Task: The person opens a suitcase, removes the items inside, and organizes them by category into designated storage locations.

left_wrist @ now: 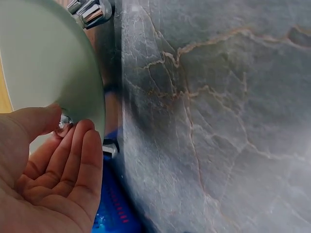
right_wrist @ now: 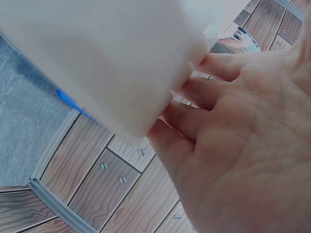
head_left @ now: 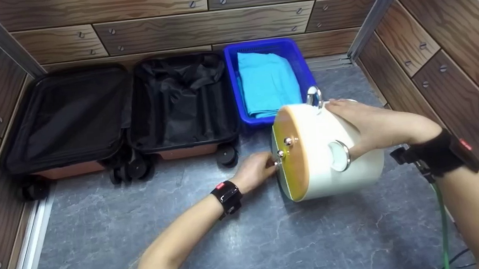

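Observation:
A white drum-shaped box (head_left: 325,179) with an orange rim and a yellow front face is tilted above the grey floor. Small chrome knobs stand out from its front, and a chrome ring (head_left: 340,156) is set in its side. My left hand (head_left: 255,173) is at the front; in the left wrist view its thumb and fingers pinch a chrome knob (left_wrist: 63,125) on a pale round panel (left_wrist: 58,58). From above, my right hand (head_left: 372,124) grips the white body. Its fingers (right_wrist: 187,114) bend over the edge in the right wrist view.
Behind the box stands a blue basket (head_left: 233,81) holding folded turquoise cloth (head_left: 267,83). To the left lies an open black-lined suitcase (head_left: 68,116) with wheels. Wood-patterned walls (head_left: 204,26) close in the grey floor (head_left: 145,223). A green cable (head_left: 443,222) hangs by my right arm.

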`<action>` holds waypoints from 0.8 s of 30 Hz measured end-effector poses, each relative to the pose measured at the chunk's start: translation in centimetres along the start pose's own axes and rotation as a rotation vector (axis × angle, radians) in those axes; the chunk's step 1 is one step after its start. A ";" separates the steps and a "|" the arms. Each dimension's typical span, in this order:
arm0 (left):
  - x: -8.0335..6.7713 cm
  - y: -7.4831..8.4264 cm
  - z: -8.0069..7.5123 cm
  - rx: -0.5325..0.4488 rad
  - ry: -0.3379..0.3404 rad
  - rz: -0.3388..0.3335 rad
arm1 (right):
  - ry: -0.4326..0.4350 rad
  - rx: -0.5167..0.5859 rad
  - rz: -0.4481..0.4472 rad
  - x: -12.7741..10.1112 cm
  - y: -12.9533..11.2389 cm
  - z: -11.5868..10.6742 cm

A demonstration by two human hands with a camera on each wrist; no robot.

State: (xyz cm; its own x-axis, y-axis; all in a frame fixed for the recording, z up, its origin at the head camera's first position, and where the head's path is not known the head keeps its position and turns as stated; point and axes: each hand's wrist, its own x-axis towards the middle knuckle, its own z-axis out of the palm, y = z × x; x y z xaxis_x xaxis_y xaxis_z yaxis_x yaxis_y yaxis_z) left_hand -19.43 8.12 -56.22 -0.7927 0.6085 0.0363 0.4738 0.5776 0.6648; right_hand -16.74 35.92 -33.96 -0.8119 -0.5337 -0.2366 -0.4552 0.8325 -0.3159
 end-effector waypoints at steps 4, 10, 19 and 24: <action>0.2 0.1 0.4 -0.022 0.009 0.008 | -0.013 0.005 0.027 -0.2 0.0 -0.1; -0.1 0.1 0.1 -0.047 -0.020 0.027 | -0.032 0.008 0.051 -0.3 0.0 -0.1; -1.4 0.2 -4.3 0.150 0.026 0.070 | -0.032 0.004 0.044 -0.2 0.0 -0.1; -2.6 -1.3 -7.8 0.223 0.130 0.101 | -0.041 0.006 0.050 -0.3 0.0 -0.2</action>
State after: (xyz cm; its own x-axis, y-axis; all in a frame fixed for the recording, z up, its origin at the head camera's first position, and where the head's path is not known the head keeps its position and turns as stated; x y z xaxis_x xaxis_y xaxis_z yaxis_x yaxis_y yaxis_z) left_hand -20.96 1.54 -51.32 -0.7731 0.6024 0.1986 0.6140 0.6322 0.4725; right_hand -16.58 36.14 -33.73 -0.8177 -0.4976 -0.2894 -0.4127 0.8572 -0.3080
